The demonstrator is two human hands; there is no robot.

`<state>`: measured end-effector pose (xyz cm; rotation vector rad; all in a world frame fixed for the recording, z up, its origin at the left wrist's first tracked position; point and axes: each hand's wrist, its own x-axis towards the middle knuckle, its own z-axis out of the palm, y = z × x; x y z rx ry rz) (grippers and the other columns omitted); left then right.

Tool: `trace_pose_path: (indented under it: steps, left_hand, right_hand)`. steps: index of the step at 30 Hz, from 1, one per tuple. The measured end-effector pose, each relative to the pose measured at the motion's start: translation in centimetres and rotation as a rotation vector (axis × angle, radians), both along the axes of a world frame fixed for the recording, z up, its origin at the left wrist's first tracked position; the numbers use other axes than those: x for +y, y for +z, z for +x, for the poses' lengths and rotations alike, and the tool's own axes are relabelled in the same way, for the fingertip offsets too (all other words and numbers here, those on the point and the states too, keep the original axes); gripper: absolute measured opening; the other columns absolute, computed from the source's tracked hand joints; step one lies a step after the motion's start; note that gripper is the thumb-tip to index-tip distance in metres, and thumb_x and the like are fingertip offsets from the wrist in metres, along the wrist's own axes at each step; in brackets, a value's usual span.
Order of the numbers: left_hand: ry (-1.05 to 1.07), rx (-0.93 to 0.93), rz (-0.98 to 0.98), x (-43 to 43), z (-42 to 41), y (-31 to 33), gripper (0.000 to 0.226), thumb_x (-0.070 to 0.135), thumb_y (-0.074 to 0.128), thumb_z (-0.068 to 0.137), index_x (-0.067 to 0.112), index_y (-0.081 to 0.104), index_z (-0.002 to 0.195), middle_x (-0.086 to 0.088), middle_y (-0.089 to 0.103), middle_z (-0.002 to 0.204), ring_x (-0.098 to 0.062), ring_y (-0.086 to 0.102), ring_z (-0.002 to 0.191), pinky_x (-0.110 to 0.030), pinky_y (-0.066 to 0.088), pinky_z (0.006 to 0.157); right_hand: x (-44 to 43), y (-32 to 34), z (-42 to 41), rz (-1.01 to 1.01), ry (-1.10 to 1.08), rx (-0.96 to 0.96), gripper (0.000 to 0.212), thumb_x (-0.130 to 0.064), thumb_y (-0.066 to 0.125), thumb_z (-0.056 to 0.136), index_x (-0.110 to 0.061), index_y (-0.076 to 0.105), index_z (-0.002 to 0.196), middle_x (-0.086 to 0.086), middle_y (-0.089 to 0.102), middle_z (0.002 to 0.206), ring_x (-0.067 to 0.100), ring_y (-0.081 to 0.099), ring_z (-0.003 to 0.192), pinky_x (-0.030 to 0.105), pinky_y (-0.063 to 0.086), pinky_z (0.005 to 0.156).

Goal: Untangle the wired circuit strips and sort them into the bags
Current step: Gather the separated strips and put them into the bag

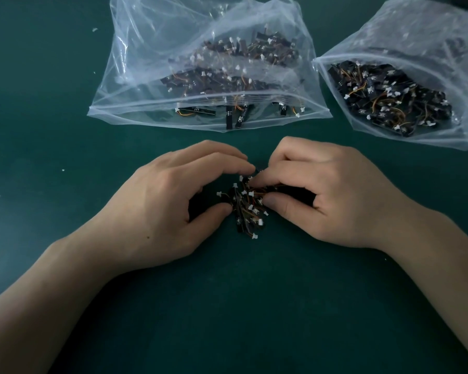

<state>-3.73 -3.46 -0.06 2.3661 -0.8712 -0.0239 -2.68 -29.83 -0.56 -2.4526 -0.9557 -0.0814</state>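
On the bench [38, 147] a tangle of strips [247, 209] lies central; first bag [160, 36] at twelve o'clock, second bag [422, 31] at two o'clock.

Tangled circuit strips and two sorting bags, lying on the bench [52, 136].
A clump of strips [247, 209], black with orange wires and white connectors, is sitting pinched between the left hand [179, 201] and right hand [330, 195]. Beyond it, the clear left bag [146, 49] is holding loosely spread strips, and the right bag [416, 36] a denser heap.
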Motion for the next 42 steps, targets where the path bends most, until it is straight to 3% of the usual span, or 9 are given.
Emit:
trace_pose_path:
  steps: [7, 12, 14, 18, 22, 25, 31, 36, 42]
  left_hand:
    - [-0.013, 0.0, 0.017, -0.1, 0.0, 0.2, 0.054, 0.021, 0.07, 0.089, 0.027, 0.06, 0.141, 0.027, 0.058, 0.138, 0.009, 0.055, 0.113, -0.015, 0.039, 0.096]
    - [-0.016, -0.037, 0.054, -0.1, -0.1, 0.1, 0.054, 0.023, 0.069, 0.089, 0.03, 0.059, 0.141, 0.052, 0.044, 0.108, 0.007, 0.051, 0.091, -0.009, 0.037, 0.087]
    - [-0.022, -0.043, 0.043, -0.1, 0.0, 0.1, 0.05, 0.023, 0.069, 0.09, 0.032, 0.062, 0.138, 0.05, 0.048, 0.109, 0.001, 0.054, 0.092, -0.016, 0.044, 0.089]
    - [-0.032, -0.021, -0.008, -0.1, 0.1, -0.2, 0.041, 0.017, 0.071, 0.09, 0.025, 0.069, 0.13, 0.021, 0.068, 0.125, -0.018, 0.067, 0.104, -0.044, 0.053, 0.093]
    - [-0.012, -0.011, -0.018, 0.0, 0.1, -0.3, 0.041, 0.018, 0.071, 0.088, 0.025, 0.069, 0.129, 0.019, 0.07, 0.121, -0.02, 0.068, 0.102, -0.045, 0.053, 0.091]
    - [-0.001, -0.016, -0.019, 0.0, 0.1, -0.4, 0.042, 0.02, 0.073, 0.089, 0.025, 0.069, 0.13, 0.02, 0.069, 0.121, -0.018, 0.068, 0.102, -0.044, 0.053, 0.091]
    - [0.0, -0.014, -0.019, -0.1, 0.1, -0.4, 0.043, 0.023, 0.072, 0.089, 0.027, 0.068, 0.131, 0.023, 0.068, 0.121, -0.015, 0.067, 0.101, -0.042, 0.053, 0.091]
    - [0.008, -0.023, -0.012, -0.2, 0.1, -0.3, 0.043, 0.022, 0.071, 0.087, 0.027, 0.069, 0.13, 0.027, 0.065, 0.116, -0.008, 0.062, 0.092, -0.035, 0.052, 0.088]
    - [0.01, -0.023, -0.016, -0.2, 0.0, -0.3, 0.042, 0.021, 0.071, 0.088, 0.025, 0.069, 0.129, 0.023, 0.068, 0.117, -0.01, 0.064, 0.094, -0.038, 0.053, 0.089]
  right_hand:
    - [0.7, 0.0, -0.2, 0.06, -0.001, 0.027, 0.02, -0.033, 0.071, 0.095, -0.022, 0.072, 0.111, -0.012, 0.064, 0.101, 0.009, 0.061, 0.085, 0.04, 0.054, 0.071]
    - [1.0, 0.0, -0.5, 0.073, -0.001, 0.041, 0.009, -0.029, 0.074, 0.094, -0.02, 0.075, 0.097, -0.009, 0.067, 0.099, 0.014, 0.064, 0.085, 0.042, 0.053, 0.07]
    - [1.1, 0.1, -0.5, 0.075, -0.01, 0.051, 0.009, -0.029, 0.072, 0.096, -0.02, 0.077, 0.096, -0.009, 0.067, 0.099, 0.014, 0.064, 0.084, 0.041, 0.053, 0.069]
    - [1.1, 0.6, -0.8, 0.117, -0.027, 0.098, 0.023, -0.031, 0.059, 0.102, -0.018, 0.077, 0.093, -0.009, 0.068, 0.096, 0.012, 0.063, 0.08, 0.041, 0.05, 0.065]
    - [1.6, 1.3, -1.3, 0.149, -0.077, 0.13, 0.033, -0.053, 0.056, 0.098, -0.02, 0.06, 0.091, -0.009, 0.063, 0.09, 0.015, 0.057, 0.074, 0.041, 0.048, 0.062]
    - [2.2, 2.1, -1.8, 0.11, -0.154, 0.047, 0.057, -0.076, 0.051, 0.088, -0.02, 0.052, 0.097, -0.011, 0.051, 0.092, 0.014, 0.05, 0.072, 0.038, 0.045, 0.057]
    - [3.2, 3.2, -2.7, -0.183, -0.305, -0.004, 0.09, -0.107, 0.031, 0.063, -0.023, 0.045, 0.092, -0.014, 0.051, 0.074, 0.015, 0.049, 0.058, 0.028, 0.031, 0.05]
    - [3.7, 2.7, -3.2, -0.341, -0.369, -0.05, 0.101, -0.114, 0.02, 0.053, -0.024, 0.051, 0.089, -0.012, 0.056, 0.078, 0.02, 0.058, 0.065, 0.032, 0.037, 0.054]
    - [3.3, 2.4, -2.6, -0.331, -0.3, -0.072, 0.08, -0.1, 0.041, 0.068, -0.027, 0.055, 0.097, -0.014, 0.058, 0.085, 0.016, 0.061, 0.077, 0.031, 0.036, 0.055]
